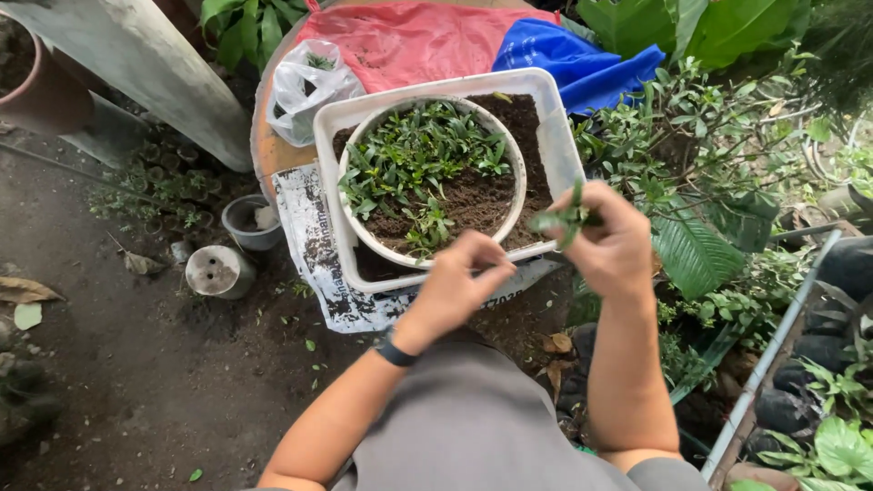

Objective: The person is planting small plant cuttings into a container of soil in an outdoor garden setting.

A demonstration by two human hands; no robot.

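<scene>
The right hand [611,244] pinches a small green leafy seedling [566,218]; the left hand [457,284], fingertips pinched together, hovers over the round white soil-filled bowl [518,182]. Hold stems lightly, since they probably bruise easily.

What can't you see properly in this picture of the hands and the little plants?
All from the head view:
- Right hand: it holds a small green seedling, but the fist hides the roots.
- Left hand: its fingers curl at the white round pot; anything pinched there is too small to tell.
- White square tub: the pot covers most of its soil.
- Clear plastic bag: contents unclear through crumpled plastic.
</scene>
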